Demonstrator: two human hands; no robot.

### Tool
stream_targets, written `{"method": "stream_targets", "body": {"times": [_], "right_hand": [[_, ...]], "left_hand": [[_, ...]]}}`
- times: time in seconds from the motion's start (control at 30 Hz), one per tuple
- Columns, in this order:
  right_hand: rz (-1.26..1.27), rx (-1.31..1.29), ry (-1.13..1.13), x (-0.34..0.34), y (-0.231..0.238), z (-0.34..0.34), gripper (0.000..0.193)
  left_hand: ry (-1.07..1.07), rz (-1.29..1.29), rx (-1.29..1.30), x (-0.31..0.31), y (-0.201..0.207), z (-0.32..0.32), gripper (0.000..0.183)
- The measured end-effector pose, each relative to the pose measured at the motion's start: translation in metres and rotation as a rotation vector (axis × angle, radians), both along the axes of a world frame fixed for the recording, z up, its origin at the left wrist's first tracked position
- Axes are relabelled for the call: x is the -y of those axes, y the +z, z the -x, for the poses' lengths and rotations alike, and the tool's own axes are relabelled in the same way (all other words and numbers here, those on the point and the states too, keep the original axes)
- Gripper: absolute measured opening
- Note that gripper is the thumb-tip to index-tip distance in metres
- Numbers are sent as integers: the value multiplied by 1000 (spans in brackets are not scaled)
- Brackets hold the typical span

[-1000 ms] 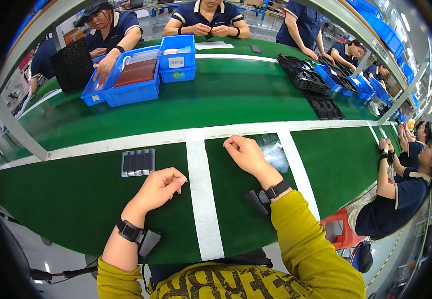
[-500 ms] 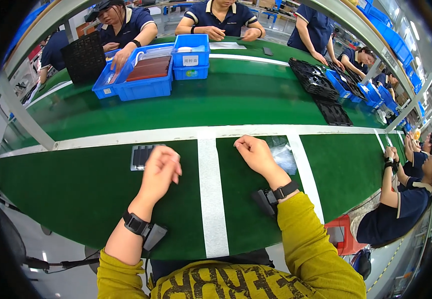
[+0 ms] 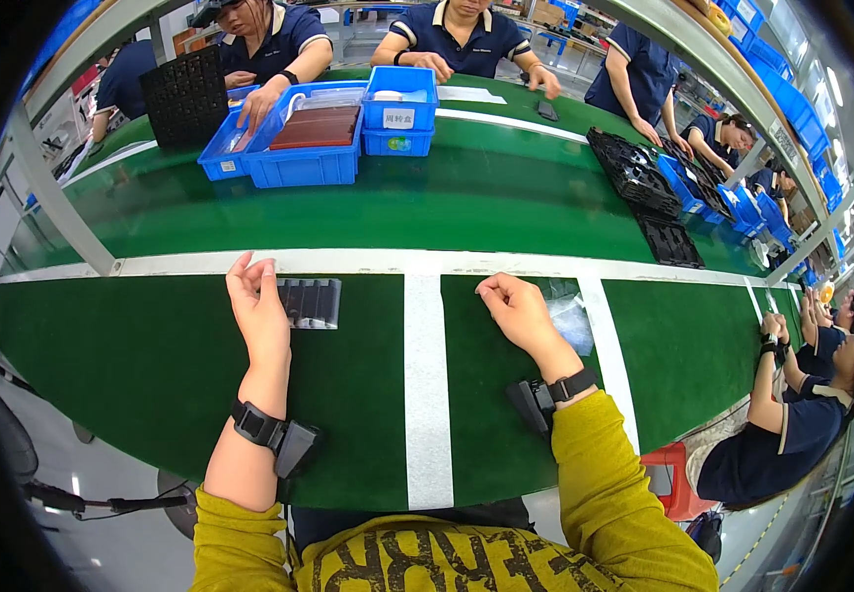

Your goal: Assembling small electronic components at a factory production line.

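Note:
My left hand (image 3: pixel 260 314) is raised over the near green mat, just left of a clear pouch or tray of dark strips (image 3: pixel 313 303). Its fingers point up and stand apart, with nothing visible in them. My right hand (image 3: pixel 520 310) hovers to the right of the white centre strip (image 3: pixel 427 395), its fingers curled together; whatever they hold, if anything, is hidden. Beside that hand lies some crumpled clear plastic film or bags (image 3: pixel 571 322), partly covered by it. Both wrists wear black straps with small dark boxes.
A white rail (image 3: pixel 368 261) divides the near mat from the green belt (image 3: pixel 388 212). Blue bins (image 3: pixel 304 171), one holding brown sheets, stand on the belt's far side. Black trays (image 3: pixel 634 173) lie at right. Co-workers work across the belt and at right (image 3: pixel 792 424).
My left hand has moved left and its fingers have straightened, uncovering more of the dark strips. My right hand stays nearly in place. Across the belt, a co-worker's hand has reached to a small dark object.

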State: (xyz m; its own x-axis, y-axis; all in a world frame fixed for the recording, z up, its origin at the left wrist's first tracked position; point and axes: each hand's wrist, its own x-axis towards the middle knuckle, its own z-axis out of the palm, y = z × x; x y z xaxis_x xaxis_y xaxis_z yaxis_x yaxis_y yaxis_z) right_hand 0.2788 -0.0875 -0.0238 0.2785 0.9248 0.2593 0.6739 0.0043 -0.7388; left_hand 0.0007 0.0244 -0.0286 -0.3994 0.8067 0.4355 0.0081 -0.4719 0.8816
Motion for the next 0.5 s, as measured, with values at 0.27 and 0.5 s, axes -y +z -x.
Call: {"method": "stream_targets", "body": {"times": [0.27, 0.5], "right_hand": [[4, 10, -3, -1, 2, 1, 13], [-20, -7, -2, -1, -4, -2, 13]], "left_hand": [[-314, 190, 60, 8, 8, 6, 33], [-327, 196, -1, 13, 6, -2, 28]]}}
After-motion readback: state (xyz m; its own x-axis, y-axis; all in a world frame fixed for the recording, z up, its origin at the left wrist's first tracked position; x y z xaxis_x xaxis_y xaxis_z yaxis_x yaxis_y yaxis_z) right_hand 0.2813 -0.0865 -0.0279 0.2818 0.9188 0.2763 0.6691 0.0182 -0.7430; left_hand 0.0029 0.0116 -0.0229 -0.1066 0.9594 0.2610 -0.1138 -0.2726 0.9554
